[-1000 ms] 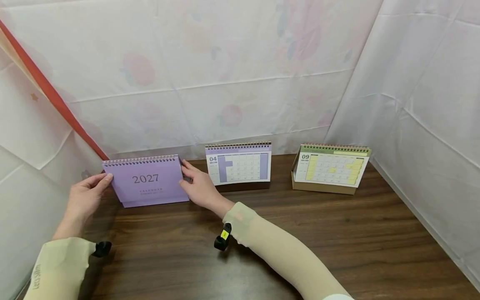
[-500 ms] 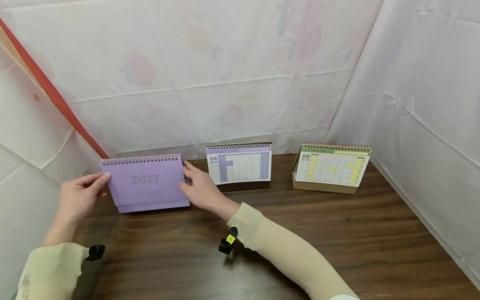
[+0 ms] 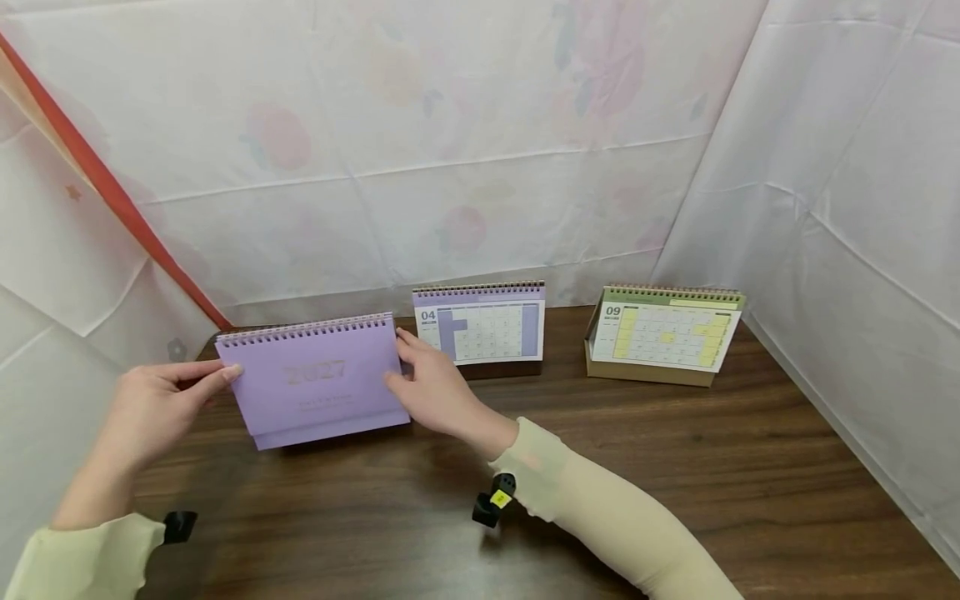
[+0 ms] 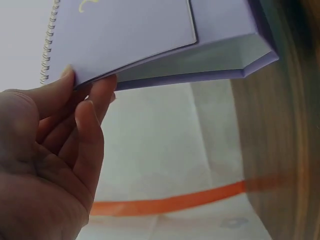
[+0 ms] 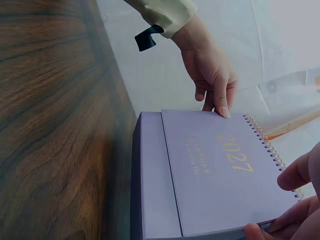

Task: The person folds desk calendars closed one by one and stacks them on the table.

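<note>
A purple desk calendar (image 3: pixel 315 383) with "2027" on its cover and a spiral binding on top stands between my two hands, slightly slanted. My left hand (image 3: pixel 153 408) pinches its left edge, thumb on the cover and fingers behind, as the left wrist view shows. At the opposite edge, my right hand (image 3: pixel 442 387) grips the calendar with the thumb in front and the other fingers round the side. The right wrist view shows the purple cover (image 5: pixel 215 175) with both hands at its edges. Whether the base touches the table is hard to tell.
Behind my right hand stands a purple-and-white calendar (image 3: pixel 487 329) showing 04. Farther right is a green-and-yellow calendar (image 3: pixel 663 337) showing 09. White cloth (image 3: pixel 480 192) hangs along the back and sides of the dark wooden table (image 3: pixel 600 442). A red ribbon (image 3: pixel 127 208) runs down at left.
Held by both hands, the purple 2027 calendar has moved right and toward me, and it now slants, its left side lower. The other two calendars stay in place.
</note>
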A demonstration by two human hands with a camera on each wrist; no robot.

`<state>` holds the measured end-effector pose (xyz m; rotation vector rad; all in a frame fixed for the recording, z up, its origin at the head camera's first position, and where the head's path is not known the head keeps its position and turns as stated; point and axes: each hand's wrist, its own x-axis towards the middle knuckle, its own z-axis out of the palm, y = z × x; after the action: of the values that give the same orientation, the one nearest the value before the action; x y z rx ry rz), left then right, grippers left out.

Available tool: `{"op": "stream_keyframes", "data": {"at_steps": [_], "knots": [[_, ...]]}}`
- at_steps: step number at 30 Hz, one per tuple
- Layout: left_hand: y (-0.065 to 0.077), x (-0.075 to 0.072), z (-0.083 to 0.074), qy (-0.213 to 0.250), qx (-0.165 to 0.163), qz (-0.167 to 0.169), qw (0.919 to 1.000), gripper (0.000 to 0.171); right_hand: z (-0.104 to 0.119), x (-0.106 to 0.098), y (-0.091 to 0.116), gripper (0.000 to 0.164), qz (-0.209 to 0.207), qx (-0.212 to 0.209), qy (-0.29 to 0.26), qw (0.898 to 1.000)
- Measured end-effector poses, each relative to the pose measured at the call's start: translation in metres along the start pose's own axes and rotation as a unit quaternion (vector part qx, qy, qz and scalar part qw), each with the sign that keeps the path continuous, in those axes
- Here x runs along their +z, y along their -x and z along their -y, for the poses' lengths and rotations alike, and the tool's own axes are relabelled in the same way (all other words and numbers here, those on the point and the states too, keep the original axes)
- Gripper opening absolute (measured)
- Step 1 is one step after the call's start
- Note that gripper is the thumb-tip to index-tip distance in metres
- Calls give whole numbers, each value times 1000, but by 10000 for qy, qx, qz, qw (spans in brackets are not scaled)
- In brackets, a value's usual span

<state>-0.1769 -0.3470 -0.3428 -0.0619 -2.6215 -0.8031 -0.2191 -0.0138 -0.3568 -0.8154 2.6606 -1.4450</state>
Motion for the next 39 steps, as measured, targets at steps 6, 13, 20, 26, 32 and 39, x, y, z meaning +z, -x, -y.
{"op": "stream_keyframes", "data": {"at_steps": [6,13,20,26,32,39], "knots": [[9,4,-30,-155,398,78,9991,28,-11,-20,21,52,-230,-345,-216,9989],[15,25,-63,169,1041,-168,9943,13,-26,-46,49,50,-496,-405,-168,9978],[9,54,-94,437,1184,-359,9914,11,-35,-77,69,49,-996,-562,-113,9934],[8,83,-119,805,1362,-170,9873,7,-47,-105,87,48,-1257,-460,-82,9910],[8,108,-139,912,1477,111,9848,7,-68,-123,112,44,-1285,-220,250,9912],[10,120,-149,1082,1522,149,9823,6,-81,-128,131,43,-1253,-305,708,9891]]}}
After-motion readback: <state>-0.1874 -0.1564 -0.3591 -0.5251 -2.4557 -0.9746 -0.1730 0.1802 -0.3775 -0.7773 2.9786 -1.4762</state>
